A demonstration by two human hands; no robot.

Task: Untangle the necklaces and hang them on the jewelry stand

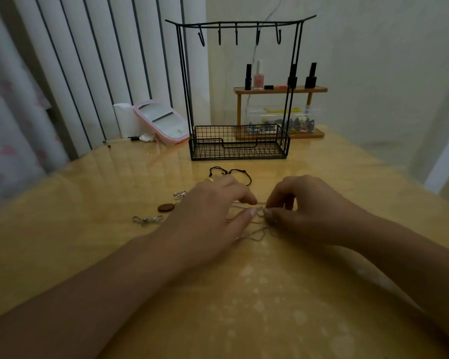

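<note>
**Both hands on the knot**

Left hand point(213, 203) and right hand point(301, 203) meet fingertip to fingertip, each pinching the tangled silver necklaces point(258, 212) lying on the bench point(88, 229) between them. Jewelry stand point(240, 86) waits just beyond, hooks bare.

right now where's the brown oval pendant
In the head view the brown oval pendant lies flat on the table, just left of the left hand, between two silver clasps.

Dim, yellowish indoor light with soft glare on the glossy table point(88, 229); wide-angle bending and blur at the edges.
</note>
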